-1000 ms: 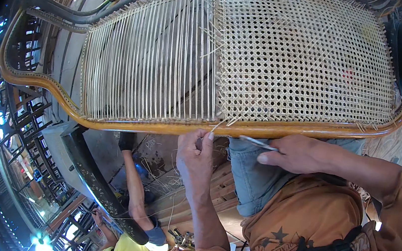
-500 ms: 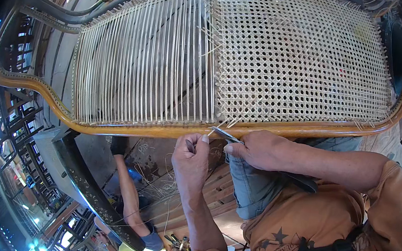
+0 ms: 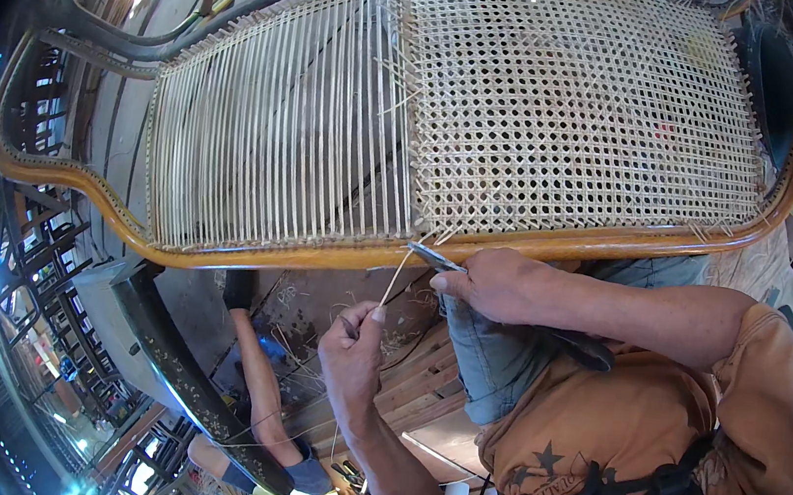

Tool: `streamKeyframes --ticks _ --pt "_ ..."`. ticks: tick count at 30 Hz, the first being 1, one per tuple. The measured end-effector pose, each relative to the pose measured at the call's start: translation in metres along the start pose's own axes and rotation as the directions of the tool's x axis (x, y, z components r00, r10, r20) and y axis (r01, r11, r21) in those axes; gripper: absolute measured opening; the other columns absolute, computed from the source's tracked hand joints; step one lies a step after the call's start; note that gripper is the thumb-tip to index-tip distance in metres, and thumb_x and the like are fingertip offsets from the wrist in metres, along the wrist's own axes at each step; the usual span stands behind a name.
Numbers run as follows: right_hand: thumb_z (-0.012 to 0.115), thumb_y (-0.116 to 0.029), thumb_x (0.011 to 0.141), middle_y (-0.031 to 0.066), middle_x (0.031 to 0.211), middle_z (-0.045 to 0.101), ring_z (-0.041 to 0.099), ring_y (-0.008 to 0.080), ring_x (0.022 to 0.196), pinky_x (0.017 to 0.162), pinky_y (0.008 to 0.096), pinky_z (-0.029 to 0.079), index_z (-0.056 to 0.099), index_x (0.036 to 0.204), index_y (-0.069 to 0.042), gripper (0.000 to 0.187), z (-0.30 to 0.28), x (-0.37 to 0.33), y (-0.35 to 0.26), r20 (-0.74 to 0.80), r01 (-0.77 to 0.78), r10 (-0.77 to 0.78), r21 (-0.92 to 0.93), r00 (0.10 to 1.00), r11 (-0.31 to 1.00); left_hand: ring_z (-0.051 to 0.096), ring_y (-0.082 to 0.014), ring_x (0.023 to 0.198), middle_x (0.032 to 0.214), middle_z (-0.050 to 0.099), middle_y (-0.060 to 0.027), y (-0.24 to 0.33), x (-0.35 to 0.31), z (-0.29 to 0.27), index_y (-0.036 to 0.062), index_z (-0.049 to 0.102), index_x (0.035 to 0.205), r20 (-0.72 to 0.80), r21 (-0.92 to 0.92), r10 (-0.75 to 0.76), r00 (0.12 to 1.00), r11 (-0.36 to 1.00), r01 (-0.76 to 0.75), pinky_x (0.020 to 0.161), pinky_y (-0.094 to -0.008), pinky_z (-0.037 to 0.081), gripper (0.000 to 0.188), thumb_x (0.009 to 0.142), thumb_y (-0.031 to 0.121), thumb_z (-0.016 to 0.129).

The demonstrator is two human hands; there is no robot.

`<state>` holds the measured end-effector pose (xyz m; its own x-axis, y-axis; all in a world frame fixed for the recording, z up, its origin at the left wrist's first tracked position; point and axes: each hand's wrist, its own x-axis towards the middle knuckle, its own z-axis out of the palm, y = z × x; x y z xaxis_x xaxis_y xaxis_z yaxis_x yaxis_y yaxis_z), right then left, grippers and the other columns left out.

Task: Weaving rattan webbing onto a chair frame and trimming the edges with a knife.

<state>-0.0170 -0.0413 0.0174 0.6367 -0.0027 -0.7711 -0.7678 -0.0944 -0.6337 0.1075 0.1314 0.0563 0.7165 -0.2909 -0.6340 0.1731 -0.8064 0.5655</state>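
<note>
While the left hand's grip (image 3: 353, 341) pinches a cane strand (image 3: 395, 282) below the near rail (image 3: 266, 259), the right hand's grip (image 3: 496, 284) is closed around a slim metal tool (image 3: 437, 257), its tip at the rail beside the strand, close to the dense weave's left edge (image 3: 425, 177). Good handling here likely means steady, light tension, with the tip kept off varnish and neighbouring strands.
</note>
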Motion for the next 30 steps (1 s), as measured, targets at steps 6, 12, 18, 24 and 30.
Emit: streamKeyframes --ticks 6,12,18,24,30 --pt "0.044 -0.053 0.090 0.0287 0.091 0.062 0.061 0.0405 0.089 0.079 0.0473 0.047 0.063 0.094 0.006 0.063 -0.019 -0.056 0.026 0.012 0.091 -0.092 -0.283 0.996 0.955 0.037 -0.0007 0.049 0.061 0.049 0.0066 -0.005 -0.021 0.003 0.0020 0.065 0.091 -0.063 -0.095 0.063 0.996 0.993 -0.069 0.044 -0.0183 0.027 0.015 0.087 0.016 0.062" --pt "0.055 -0.049 0.084 0.0242 0.093 0.060 0.057 0.0422 0.092 0.080 0.0438 0.046 0.057 0.097 0.003 0.053 -0.041 -0.187 0.119 -0.314 -0.101 0.037 -0.190 0.949 0.977 0.035 -0.0008 0.049 0.064 0.049 0.0057 -0.027 -0.051 0.028 0.0029 0.061 0.095 -0.088 -0.152 0.070 0.994 0.985 -0.083 0.043 -0.0183 0.027 0.014 0.089 0.015 0.060" --pt "0.056 -0.041 0.086 0.0278 0.085 0.059 0.056 0.0437 0.082 0.071 0.0453 0.043 0.055 0.093 0.005 0.047 0.038 -0.255 0.290 -0.708 -0.407 0.293 0.009 0.642 0.913 0.053 -0.0145 0.064 0.068 0.058 -0.0066 -0.086 -0.041 0.043 -0.0022 0.062 0.089 -0.213 0.143 0.122 0.969 0.985 -0.093 0.061 -0.0297 0.043 0.017 0.085 0.013 0.059" --pt "0.050 -0.038 0.090 0.0272 0.070 0.057 0.056 0.0461 0.073 0.064 0.0473 0.042 0.056 0.090 0.005 0.044 0.051 -0.256 0.278 -0.720 -0.392 0.419 0.219 0.553 0.893 0.059 -0.0221 0.074 0.084 0.063 -0.0119 -0.048 -0.023 0.057 0.0003 0.063 0.093 -0.231 0.330 0.356 0.905 0.904 -0.272 0.071 -0.0331 0.047 0.017 0.085 0.016 0.061" --pt "0.053 -0.044 0.088 0.0156 0.066 0.055 0.057 0.0238 0.064 0.060 0.0370 0.044 0.056 0.083 0.004 0.049 -0.032 -0.169 0.105 -0.475 -0.066 0.140 0.170 0.869 0.983 0.048 -0.0091 0.063 0.072 0.055 -0.0025 0.006 0.019 0.069 -0.0001 0.063 0.090 -0.253 0.193 0.468 0.847 0.882 -0.430 0.059 -0.0253 0.042 0.014 0.085 0.013 0.061"
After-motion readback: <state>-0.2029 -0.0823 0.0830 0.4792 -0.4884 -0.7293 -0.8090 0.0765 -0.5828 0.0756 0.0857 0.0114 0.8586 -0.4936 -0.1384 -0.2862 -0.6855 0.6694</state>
